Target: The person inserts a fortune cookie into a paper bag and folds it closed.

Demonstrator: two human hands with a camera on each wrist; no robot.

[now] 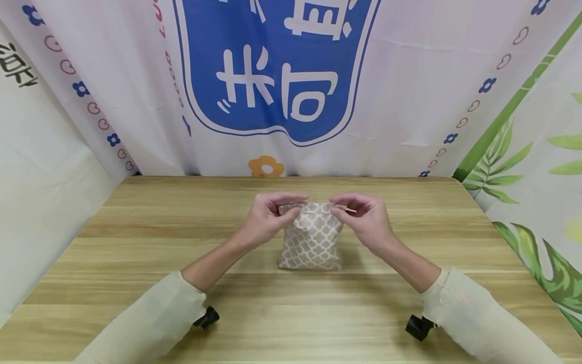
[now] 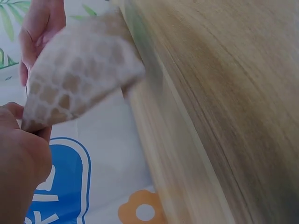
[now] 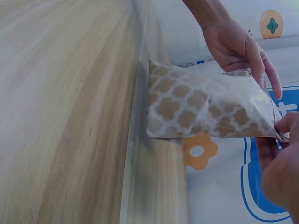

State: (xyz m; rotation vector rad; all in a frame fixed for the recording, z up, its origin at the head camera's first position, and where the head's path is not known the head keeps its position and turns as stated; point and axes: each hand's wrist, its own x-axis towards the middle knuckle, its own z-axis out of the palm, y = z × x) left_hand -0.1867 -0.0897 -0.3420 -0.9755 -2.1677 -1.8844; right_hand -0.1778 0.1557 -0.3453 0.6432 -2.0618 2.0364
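A small paper bag (image 1: 313, 242) with a beige and white lattice pattern stands upright at the middle of the table, bulging a little. Its top edge is folded over into a narrow band. At the top left corner my left hand (image 1: 270, 215) pinches this band between thumb and fingers. My right hand (image 1: 367, 220) pinches the opposite corner, where a thin pale end sticks out past the fingers. In the right wrist view the bag (image 3: 201, 105) shows its full side, with its base at the tabletop. Its contents are hidden.
The wooden table (image 1: 291, 313) reaches back to a white printed curtain (image 1: 409, 101) with a blue sign. Another curtain with green leaves (image 1: 504, 172) hangs on the right. Black devices (image 1: 206, 318) are at both sleeves.
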